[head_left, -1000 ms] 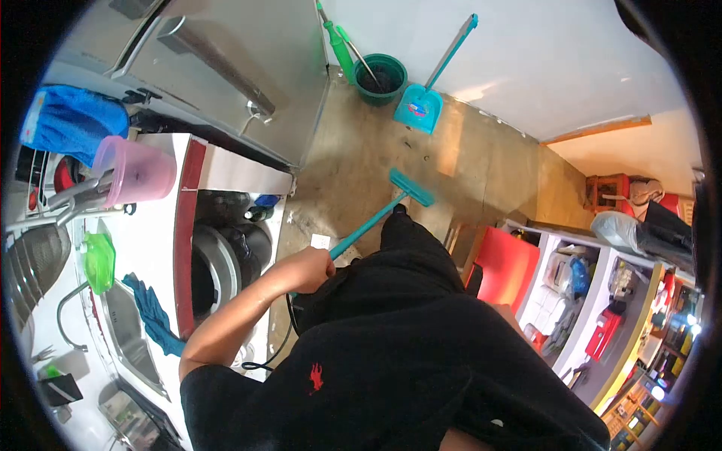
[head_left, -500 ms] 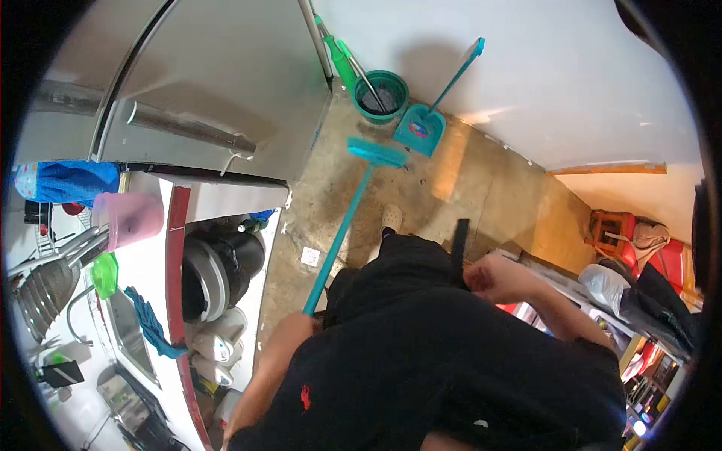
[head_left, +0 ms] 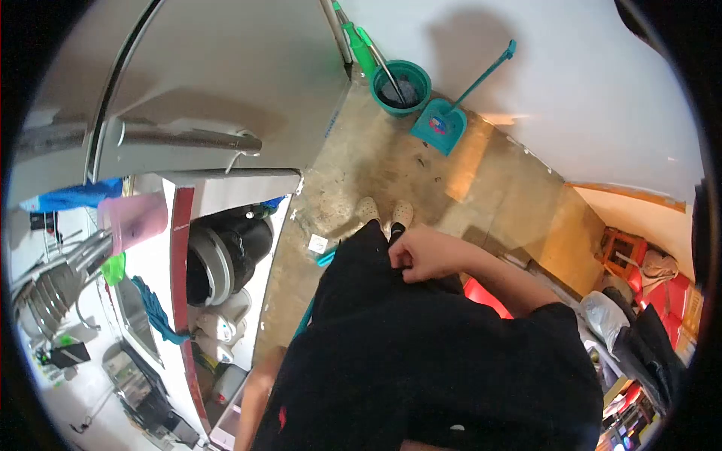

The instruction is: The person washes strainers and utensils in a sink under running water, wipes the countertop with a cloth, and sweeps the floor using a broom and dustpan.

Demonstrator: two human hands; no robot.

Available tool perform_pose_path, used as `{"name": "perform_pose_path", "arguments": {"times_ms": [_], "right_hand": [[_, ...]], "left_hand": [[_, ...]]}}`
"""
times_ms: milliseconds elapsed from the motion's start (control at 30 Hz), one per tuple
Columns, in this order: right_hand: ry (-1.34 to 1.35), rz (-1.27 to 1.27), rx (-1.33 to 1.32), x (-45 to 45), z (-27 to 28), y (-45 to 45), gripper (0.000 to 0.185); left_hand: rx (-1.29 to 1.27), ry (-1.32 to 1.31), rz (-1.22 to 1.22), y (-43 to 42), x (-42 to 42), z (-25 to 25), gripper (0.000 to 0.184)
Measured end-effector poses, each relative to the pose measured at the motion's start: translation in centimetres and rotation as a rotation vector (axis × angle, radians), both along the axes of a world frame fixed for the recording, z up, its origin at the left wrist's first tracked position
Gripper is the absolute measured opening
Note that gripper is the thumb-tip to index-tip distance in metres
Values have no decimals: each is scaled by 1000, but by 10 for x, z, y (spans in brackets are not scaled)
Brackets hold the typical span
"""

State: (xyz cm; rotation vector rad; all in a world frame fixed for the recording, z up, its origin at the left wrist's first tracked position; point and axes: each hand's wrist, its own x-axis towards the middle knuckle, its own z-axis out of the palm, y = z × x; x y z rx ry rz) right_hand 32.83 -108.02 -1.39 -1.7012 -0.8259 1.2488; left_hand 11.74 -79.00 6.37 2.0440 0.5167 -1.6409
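Note:
My right hand [head_left: 425, 254] is in front of my black clothing, its fingers loosely curled and nothing visible in them. At the left edge of my shirt, my left hand [head_left: 274, 359] is mostly covered by the cloth and its fingers are hidden. A teal broom's handle [head_left: 304, 320] runs down towards that hand, and a teal part of the broom shows beside my leg. My clothing hides the rest of the broom. Against the far wall leans a teal dustpan [head_left: 439, 126], next to a green bucket [head_left: 401, 89] with a pole in it.
A grey refrigerator [head_left: 203, 83] stands at the left. Below it is a counter with a red edge [head_left: 180, 248], a pink container [head_left: 134, 222] and a blue cloth [head_left: 158, 312]. Pots sit on the shelf underneath. A red stool [head_left: 620, 252] and bags are at the right.
The broom has been drawn back towards my body, its head leaving the floor before the bucket. My right hand has moved left across my front. Both shoes now show side by side.

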Motion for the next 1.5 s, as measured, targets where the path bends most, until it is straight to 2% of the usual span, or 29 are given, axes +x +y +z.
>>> {"name": "perform_pose_path", "arguments": {"times_ms": [133, 200, 300, 467, 500, 533, 567, 600, 633, 667, 733, 767, 833, 867, 900, 933, 967, 1033, 1100, 1167, 1200, 1233, 1267, 1300, 1333, 1367, 1400, 1433, 1500], "right_hand": [[-94, -12, -51, 0, -9, -4, 20], [42, 7, -81, 10, -12, -10, 25], [300, -70, -44, 27, -27, -43, 34], [-201, -578, -406, 136, -51, -153, 27], [-311, -621, -489, 171, -55, -173, 23], [-495, -763, -340, 202, -67, -192, 20], [-669, -901, -181, 232, -82, -209, 18], [-715, -916, -309, 269, -95, -226, 16], [-882, -893, -432, 293, -83, -219, 17], [-1083, -855, -445, 320, -91, -225, 20], [-1275, -605, -655, 366, -103, -240, 32], [-1325, -502, -771, 381, -105, -240, 36], [-1374, -287, -948, 414, -118, -249, 42], [-1368, -186, -1012, 423, -126, -252, 44], [-1357, -89, -1075, 430, -133, -255, 46], [-1280, -31, -1121, 434, -136, -255, 46], [-1203, 25, -1164, 438, -139, -254, 46], [-1166, 80, -1200, 445, -150, -254, 45], [-1246, 77, -1196, 446, -168, -260, 44], [-1415, 201, -1066, 441, -175, -271, 38], [-1497, 264, -1000, 438, -178, -276, 36], [-1372, 264, -962, 437, -182, -281, 31], [-1243, 262, -925, 433, -186, -287, 26], [-1113, 254, -887, 428, -191, -294, 21], [-1102, 221, -831, 418, -192, -302, 19], [-1095, 186, -774, 405, -190, -312, 17], [-1088, 149, -717, 393, -185, -320, 15], [-1023, 92, -731, 378, -177, -325, 16], [-891, -18, -759, 350, -160, -335, 19]], "left_hand": [[-77, 68, 468, 66, 41, -50, 62], [-142, 108, 735, 89, 50, -89, 67], [-195, 23, 844, 66, 86, -111, 62], [-197, -315, 613, 22, 157, -201, 48], [-183, -404, 657, 6, 181, -222, 44], [-163, -484, 701, -8, 205, -247, 40], [-140, -527, 737, -12, 225, -302, 37], [-182, -486, 949, -36, 251, -321, 34], [-217, -574, 997, -59, 275, -348, 29], [7, -690, 353, -76, 296, -394, 28], [186, -777, 218, -137, 308, -419, 29], [201, -660, 351, -169, 300, -413, 36], [224, -504, 393, -217, 255, -375, 47], [166, -544, 293, -217, 228, -372, 42], [183, -632, 349, -212, 199, -384, 35], [142, -698, 425, -201, 190, -360, 22], [86, -868, 190, -179, 179, -339, 23], [117, -297, 828, -160, 187, -264, 29], [183, -249, 1004, -147, 157, -268, 36], [249, -258, 1031, -121, 131, -309, 28], [235, -290, 875, -100, 116, -345, 24], [204, -355, 600, -78, 104, -383, 20], [163, -399, 454, -65, 97, -416, 17], [32, -319, 906, -70, 108, -430, 17], [-46, -249, 1367, -75, 120, -443, 19], [-112, -349, 1450, -109, 145, -432, 18], [45, -299, 1291, -150, 181, -398, 16], [-276, -392, 1377, -177, 178, -410, 12], [-175, -309, 1216, -244, 203, -398, 9]]}}
